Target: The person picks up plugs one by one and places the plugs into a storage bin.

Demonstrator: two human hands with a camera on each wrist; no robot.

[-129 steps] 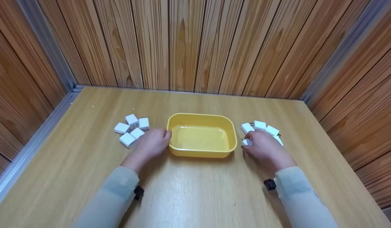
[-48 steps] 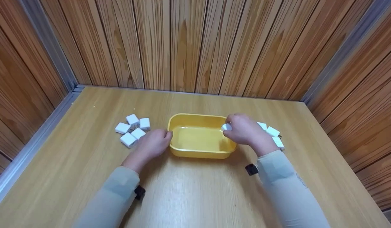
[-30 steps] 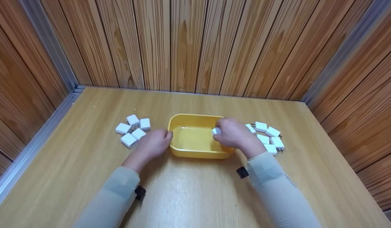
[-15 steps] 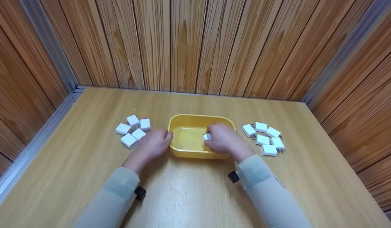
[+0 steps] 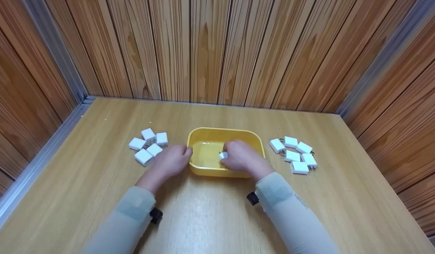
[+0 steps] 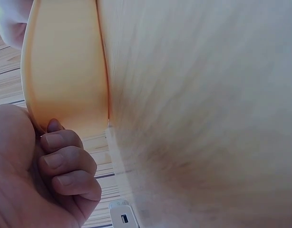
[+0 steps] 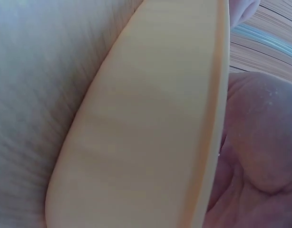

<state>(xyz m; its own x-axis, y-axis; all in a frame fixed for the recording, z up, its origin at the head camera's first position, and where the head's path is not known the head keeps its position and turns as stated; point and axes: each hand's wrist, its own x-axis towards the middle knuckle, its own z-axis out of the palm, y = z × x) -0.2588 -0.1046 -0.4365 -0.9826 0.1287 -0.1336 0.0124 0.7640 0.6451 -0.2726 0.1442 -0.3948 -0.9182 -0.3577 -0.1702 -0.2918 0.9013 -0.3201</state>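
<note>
A yellow plastic container [image 5: 207, 171] stands mid-table. Its left end is pinched at the rim by my left hand [image 5: 171, 159], whose fingers curl against the wall in the left wrist view. Inside the container, low near the floor, my right hand [image 5: 244, 157] holds a white USB charger [image 5: 222, 156] with a prong showing. In the right wrist view the container's wall [image 7: 146, 109] hides my right fingertips and the charger. Several white chargers [image 5: 143, 156] lie left of the container by my left hand; one charger [image 6: 123, 214] shows its USB port in the left wrist view.
To the right of the container lie several more white chargers [image 5: 299, 167] with metal prongs. Wood-panelled walls [image 5: 203, 53] close off the back and both sides of the wooden table [image 5: 210, 218].
My right hand has gone from the right-hand chargers over the container's rim, then left and down inside, carrying one charger. My left hand has stayed on the rim.
</note>
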